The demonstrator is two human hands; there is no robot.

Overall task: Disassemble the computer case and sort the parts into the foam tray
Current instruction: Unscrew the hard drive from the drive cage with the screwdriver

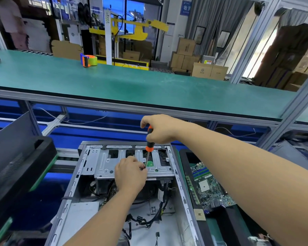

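Head view: gripping orange-black screwdriver (149,139) with right hand (158,129), pinching shaft tip with left hand (130,172) atop drive bracket (103,162) in open computer case (178,178). Screw hiding under fingers. Motherboard (209,185) lying right in foam tray (183,157), partly covered by forearm.

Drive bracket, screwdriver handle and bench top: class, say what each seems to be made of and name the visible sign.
Drive bracket: seemingly bare sheet metal, matt silver-grey, with stamped ribs and punched slots.
Screwdriver handle, gripped by the right hand: probably moulded plastic or rubber, orange and black; its shaft looks like slim bright steel.
Bench top: likely a green rubber or vinyl mat, dull and faintly scuffed.
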